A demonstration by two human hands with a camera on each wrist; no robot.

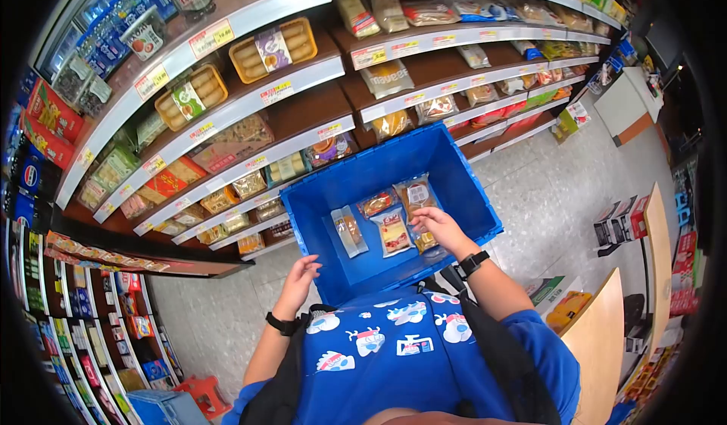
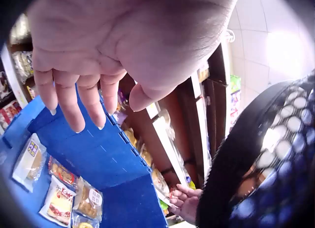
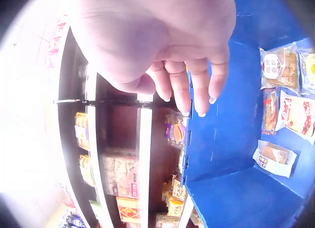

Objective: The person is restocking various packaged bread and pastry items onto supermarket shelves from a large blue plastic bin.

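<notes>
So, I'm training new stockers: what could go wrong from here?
The blue crate might shift if bumped: neither the left hand nor the right hand grips it, and its support is hidden. Its far rim sits close to the shelf packs, so moving it could knock one. The loose wrapped breads might get crushed if something heavy lands on them.

Noted: blue crate [image 1: 394, 156], smooth hard plastic, semi-gloss. Bread packets [image 1: 394, 233]: clear and printed film, glossy, wrinkled. We record the floor [image 1: 522, 190] as smooth, speckled, with a sheen; the shirt [image 1: 363, 379], matt cloth; the strap [image 2: 256, 124], dark fabric beside open mesh.
</notes>
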